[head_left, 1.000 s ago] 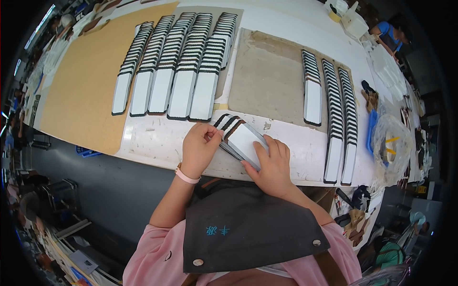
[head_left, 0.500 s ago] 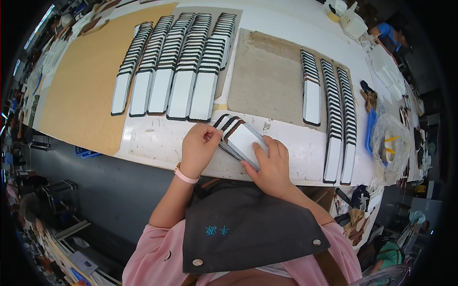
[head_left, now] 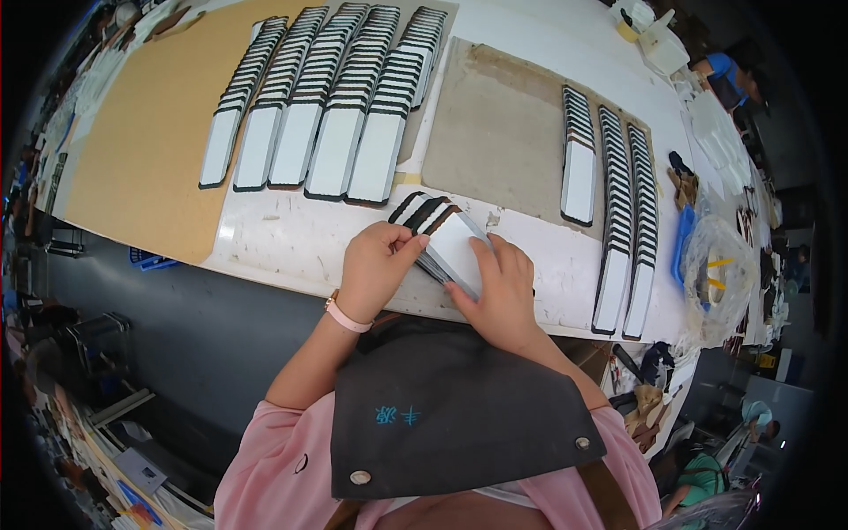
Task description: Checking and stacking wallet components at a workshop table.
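Note:
A small fanned stack of white strips with dark edges [head_left: 455, 252] lies tilted near the table's front edge, its far-left end showing stepped black, white and brown bands. My left hand [head_left: 375, 269] pinches with thumb and fingertips at the stack's left side. The fingertips hide just what they grip there. My right hand [head_left: 502, 287] holds the stack from the right, fingers over the top strip and thumb along the near side. Beyond my left hand, several overlapped rows of like strips [head_left: 340, 155] run away from me.
More strip rows lie at the right: a short one [head_left: 579, 177] on a grey board [head_left: 490, 124] and two long ones [head_left: 616, 230] beside it. A tan board [head_left: 146, 146] covers the table's left. A clear plastic bag [head_left: 715, 283] and blue tray [head_left: 684, 243] sit at the right edge.
The view has shifted slightly, moving the table's far rows upward in the picture. Both hands keep to the same stack, my left fingertips now a little further along its left side.

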A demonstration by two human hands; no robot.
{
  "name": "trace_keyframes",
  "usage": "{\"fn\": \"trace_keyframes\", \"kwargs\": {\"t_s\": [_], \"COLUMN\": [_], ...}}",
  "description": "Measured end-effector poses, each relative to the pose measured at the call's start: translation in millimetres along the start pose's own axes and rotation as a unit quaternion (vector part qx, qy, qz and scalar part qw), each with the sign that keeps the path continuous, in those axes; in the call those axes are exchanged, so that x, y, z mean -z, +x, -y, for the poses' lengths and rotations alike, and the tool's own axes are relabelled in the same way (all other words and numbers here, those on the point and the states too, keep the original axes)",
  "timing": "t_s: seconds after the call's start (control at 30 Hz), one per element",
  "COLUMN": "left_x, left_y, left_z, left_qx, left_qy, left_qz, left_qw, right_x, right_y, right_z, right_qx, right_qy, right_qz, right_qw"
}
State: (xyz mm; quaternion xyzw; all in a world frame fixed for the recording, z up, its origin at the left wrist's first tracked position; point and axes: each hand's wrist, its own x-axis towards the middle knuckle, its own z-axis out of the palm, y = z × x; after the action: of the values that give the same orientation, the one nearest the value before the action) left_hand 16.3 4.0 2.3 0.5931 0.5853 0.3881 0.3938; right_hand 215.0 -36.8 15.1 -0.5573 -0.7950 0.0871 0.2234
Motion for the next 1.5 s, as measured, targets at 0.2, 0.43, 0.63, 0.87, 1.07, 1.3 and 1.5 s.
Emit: {"fn": "trace_keyframes", "kwargs": {"t_s": [0.2,0.43,0.63,0.87,1.07,1.3,1.5], "left_x": [-6,2,11,8,8,7,7], "left_y": [-6,-4,-1,0,3,6,6], "left_z": [0,7,10,2,6,2,4], "left_qx": [-0.007,0.011,-0.025,-0.024,-0.03,-0.033,-0.039], "left_qy": [0.013,-0.013,0.05,0.03,0.057,0.034,0.063], "left_qz": [0.01,-0.04,-0.044,-0.052,-0.042,-0.035,-0.045], "left_qw": [1.0,0.999,0.997,0.998,0.997,0.998,0.996], "right_x": [1,5,7,8,8,7,6], "right_y": [-8,-10,-8,-8,-9,-6,-6], "right_z": [1,1,0,-1,0,0,-1], "right_qx": [0.025,0.026,0.016,0.014,0.013,0.012,0.017], "right_qy": [-0.032,-0.036,-0.023,-0.023,-0.023,-0.012,-0.013], "right_qz": [-0.023,-0.021,-0.002,0.001,0.002,0.006,0.003], "right_qw": [0.999,0.999,1.0,1.0,1.0,1.0,1.0]}}
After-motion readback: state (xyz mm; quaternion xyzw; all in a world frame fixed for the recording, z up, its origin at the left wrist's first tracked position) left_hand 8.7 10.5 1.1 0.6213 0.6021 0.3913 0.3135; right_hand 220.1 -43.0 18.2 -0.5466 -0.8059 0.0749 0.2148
